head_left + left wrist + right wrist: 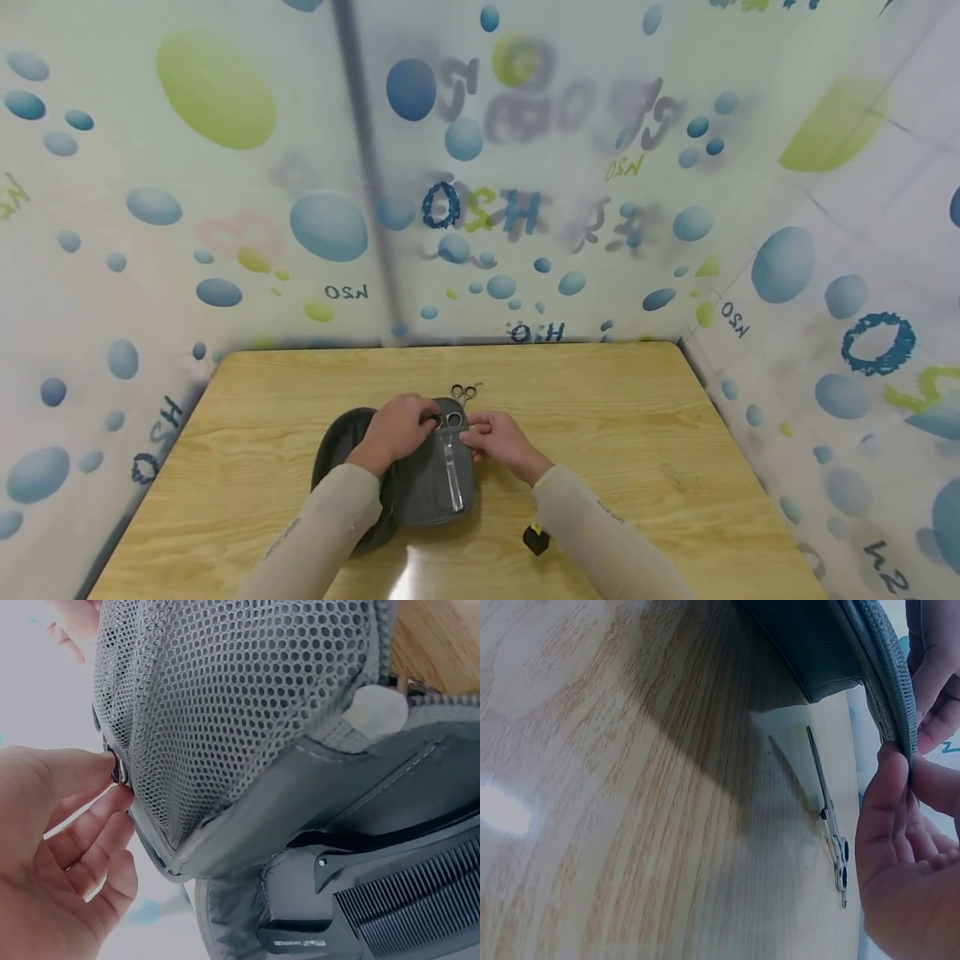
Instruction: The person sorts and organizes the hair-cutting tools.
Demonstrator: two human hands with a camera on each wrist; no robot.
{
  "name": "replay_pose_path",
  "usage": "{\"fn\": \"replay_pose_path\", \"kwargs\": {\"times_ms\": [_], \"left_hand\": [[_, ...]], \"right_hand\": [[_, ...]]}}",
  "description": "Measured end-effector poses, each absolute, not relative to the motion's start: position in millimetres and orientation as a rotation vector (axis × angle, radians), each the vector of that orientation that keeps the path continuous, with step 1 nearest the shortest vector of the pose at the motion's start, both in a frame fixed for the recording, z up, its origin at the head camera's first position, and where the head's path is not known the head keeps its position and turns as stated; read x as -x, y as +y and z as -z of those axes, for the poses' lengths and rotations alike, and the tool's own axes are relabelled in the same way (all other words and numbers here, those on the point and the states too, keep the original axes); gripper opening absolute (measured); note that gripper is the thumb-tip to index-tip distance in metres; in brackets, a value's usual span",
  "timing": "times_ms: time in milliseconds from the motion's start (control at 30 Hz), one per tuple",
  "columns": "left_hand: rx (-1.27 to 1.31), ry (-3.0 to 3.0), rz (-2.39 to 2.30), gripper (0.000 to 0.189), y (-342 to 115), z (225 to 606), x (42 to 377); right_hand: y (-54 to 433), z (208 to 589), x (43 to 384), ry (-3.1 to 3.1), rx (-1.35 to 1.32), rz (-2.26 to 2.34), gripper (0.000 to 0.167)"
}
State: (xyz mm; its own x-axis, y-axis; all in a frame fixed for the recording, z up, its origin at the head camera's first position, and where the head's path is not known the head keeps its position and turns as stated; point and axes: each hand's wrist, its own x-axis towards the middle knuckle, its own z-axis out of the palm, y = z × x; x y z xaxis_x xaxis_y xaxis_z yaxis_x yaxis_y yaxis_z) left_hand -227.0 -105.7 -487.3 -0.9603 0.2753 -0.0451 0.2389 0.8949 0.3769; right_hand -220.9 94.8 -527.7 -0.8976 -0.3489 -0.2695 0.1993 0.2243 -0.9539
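Note:
A dark grey zip case [431, 487] lies open on the table, with a mesh pocket [240, 697] on its inner flap. At the pocket's top, my left hand [399, 429] pinches a metal finger ring [120, 769] of a pair of scissors between thumb and index finger; the blades are hidden in the pocket. My right hand [501, 439] pinches the flap's edge [900, 712] between thumb and fingers. A black comb [405, 892] sits in the case's other part. Beyond the case, a second pair of scissors [830, 825] lies on the table.
A small black object with a yellow part [536, 540] is on the wooden table [637, 467], close to the right sleeve. Patterned walls [525, 275] with blue and green spots border the table at the back and sides.

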Motion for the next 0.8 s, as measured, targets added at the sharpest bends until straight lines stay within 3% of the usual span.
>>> {"fn": "replay_pose_path", "kwargs": {"times_ms": [433,800], "left_hand": [[-0.409,2.911,-0.614,0.023,-110,488,227],[-0.415,2.889,-0.659,0.023,-113,491,226]], "right_hand": [[91,530,221,2.140,0.102,1.685,0.039],[89,531,214,2.234,0.148,1.587,0.027]]}}
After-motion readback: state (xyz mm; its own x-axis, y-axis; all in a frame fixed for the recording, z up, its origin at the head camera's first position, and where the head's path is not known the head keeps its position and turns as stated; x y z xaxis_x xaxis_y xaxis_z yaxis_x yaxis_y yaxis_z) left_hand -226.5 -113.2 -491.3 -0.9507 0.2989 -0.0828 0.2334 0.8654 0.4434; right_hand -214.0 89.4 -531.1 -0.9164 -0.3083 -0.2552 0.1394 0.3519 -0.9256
